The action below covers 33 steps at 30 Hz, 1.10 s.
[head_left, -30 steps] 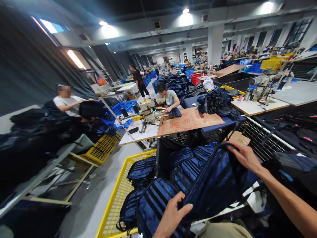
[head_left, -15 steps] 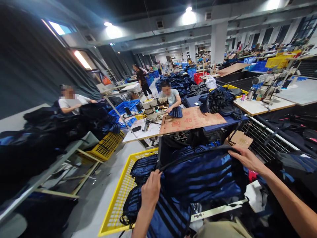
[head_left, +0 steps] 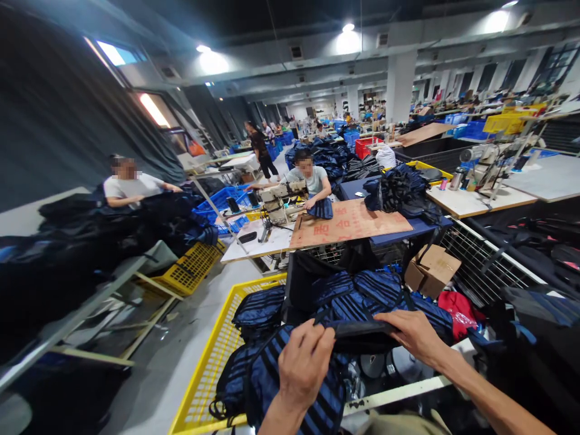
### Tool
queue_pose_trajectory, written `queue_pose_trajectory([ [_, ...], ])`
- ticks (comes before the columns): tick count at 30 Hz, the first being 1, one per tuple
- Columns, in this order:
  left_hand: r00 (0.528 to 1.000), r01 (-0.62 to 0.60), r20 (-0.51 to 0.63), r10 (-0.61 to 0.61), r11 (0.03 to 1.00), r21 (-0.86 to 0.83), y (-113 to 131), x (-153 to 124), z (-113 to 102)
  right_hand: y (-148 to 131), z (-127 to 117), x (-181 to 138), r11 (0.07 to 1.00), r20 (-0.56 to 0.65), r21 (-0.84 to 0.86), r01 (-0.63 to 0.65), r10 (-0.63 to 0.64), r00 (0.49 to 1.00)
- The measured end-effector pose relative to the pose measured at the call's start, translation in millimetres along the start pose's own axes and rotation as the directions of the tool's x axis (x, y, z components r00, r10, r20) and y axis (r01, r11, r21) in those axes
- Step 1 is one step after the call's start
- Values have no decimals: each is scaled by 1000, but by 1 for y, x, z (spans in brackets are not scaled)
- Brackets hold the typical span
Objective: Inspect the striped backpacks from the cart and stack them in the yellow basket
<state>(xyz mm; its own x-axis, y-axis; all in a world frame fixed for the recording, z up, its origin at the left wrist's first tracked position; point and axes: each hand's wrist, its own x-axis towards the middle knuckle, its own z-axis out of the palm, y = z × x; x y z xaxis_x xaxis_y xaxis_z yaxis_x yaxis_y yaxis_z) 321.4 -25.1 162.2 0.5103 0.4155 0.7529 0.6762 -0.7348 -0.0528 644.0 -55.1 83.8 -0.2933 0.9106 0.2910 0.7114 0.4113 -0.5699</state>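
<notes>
My left hand (head_left: 306, 359) and my right hand (head_left: 414, 332) are both closed on the black edge of a bag (head_left: 357, 335), pulled level between them. Only its dark side shows, seen nearly edge-on. Right under my left wrist, a blue bag with black stripes (head_left: 267, 380) leans at the crate's side. Beyond my hands lie several more striped blue bags (head_left: 362, 293), heaped in a dark-sided bin.
A yellow crate (head_left: 199, 368) with striped bags stands at the left. Cardboard box (head_left: 432, 272) and red bundle (head_left: 457, 317) lie to the right. Ahead, a co-worker (head_left: 315, 181) sits at a sewing machine (head_left: 283, 199); another person (head_left: 129, 184) handles dark fabric at the left.
Both hands have come closer together and lower. The bag, earlier spread with its striped blue face showing, is now turned nearly edge-on, baring the heap and red bundle behind.
</notes>
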Motion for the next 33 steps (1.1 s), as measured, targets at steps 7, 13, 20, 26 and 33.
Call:
queue_pose_trajectory([
  [7,933,323,247,-260,909,-262,-19,-18,-11,-8,-20,12,999,81,-13,42,-41,996],
  [13,891,450,10,-453,881,-148,-40,-44,-5,-36,-4,32,998,123,59,2,-9,992],
  [20,523,850,613,-592,304,-431,-66,-98,-55,-33,-36,55,893,65,382,-239,232,971],
  [26,460,786,738,-493,-160,-597,-55,-140,-72,-28,-18,88,782,116,537,-317,303,946],
  [33,329,905,331,-884,195,-379,-98,-130,-71,-38,51,118,850,200,439,-291,223,954],
])
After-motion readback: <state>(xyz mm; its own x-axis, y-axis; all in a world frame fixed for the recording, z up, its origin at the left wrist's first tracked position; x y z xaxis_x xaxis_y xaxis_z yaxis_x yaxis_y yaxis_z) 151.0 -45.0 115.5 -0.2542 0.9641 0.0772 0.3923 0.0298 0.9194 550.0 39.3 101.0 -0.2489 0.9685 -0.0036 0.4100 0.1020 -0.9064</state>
